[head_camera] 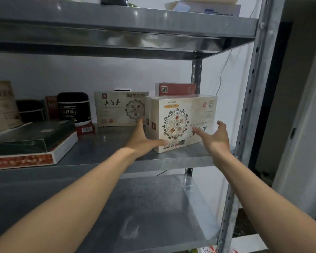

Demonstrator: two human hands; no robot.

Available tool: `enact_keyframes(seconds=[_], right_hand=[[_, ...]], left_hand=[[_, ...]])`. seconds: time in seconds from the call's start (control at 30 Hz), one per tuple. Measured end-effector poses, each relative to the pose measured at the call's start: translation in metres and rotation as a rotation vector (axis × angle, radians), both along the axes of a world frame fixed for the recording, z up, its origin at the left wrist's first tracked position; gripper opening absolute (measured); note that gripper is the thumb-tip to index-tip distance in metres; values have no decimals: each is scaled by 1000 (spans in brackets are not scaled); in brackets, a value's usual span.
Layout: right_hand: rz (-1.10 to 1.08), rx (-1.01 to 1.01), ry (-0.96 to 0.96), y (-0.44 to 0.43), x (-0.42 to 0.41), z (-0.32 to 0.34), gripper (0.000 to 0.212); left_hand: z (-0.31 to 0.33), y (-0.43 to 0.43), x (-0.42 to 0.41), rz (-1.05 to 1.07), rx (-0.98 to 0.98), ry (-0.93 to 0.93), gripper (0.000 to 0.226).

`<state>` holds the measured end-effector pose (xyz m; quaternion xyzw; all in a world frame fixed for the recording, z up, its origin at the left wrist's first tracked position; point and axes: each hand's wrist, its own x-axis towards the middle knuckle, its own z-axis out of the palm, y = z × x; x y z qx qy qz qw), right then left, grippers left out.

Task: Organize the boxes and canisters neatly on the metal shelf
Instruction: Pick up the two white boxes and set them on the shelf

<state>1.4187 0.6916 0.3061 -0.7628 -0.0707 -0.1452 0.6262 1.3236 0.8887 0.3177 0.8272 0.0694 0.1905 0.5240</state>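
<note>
A cream box with a round wheel pattern [179, 123] stands upside down at the right end of the metal shelf [106, 143]. My left hand [144, 139] lies spread against its left front corner, fingers apart. My right hand [215, 137] hovers open just in front of its right side. A matching cream box [117, 108] stands upright behind, to the left. A red box [175, 89] shows behind the front box. A black canister [73, 108] stands further left.
At the left lie a dark flat box [31, 136] stacked on a white and red flat box [26, 157], a second black canister [30, 110] and a tan round container [2, 105]. Upright posts [252, 99] bound the right side. A lower shelf [153, 207] sits below.
</note>
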Motion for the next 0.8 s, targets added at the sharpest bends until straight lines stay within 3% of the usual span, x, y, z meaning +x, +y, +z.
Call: enact_keyframes(seconds=[0.17,0.4,0.53,0.8], right_hand=[[56,52,95,-8,35,-7,109],[165,94,83,6,55,-4,91],[154,90,61,18,54,-6,108],[227,136,9,38,35,-11,88]], left_hand=[[-12,-3,19,2,-41,-91,120],[-20,16,30,11,34,-117,87],[-20,35,26,32,-1,-96,66],[-21,68,8,88,-116,-147,48]])
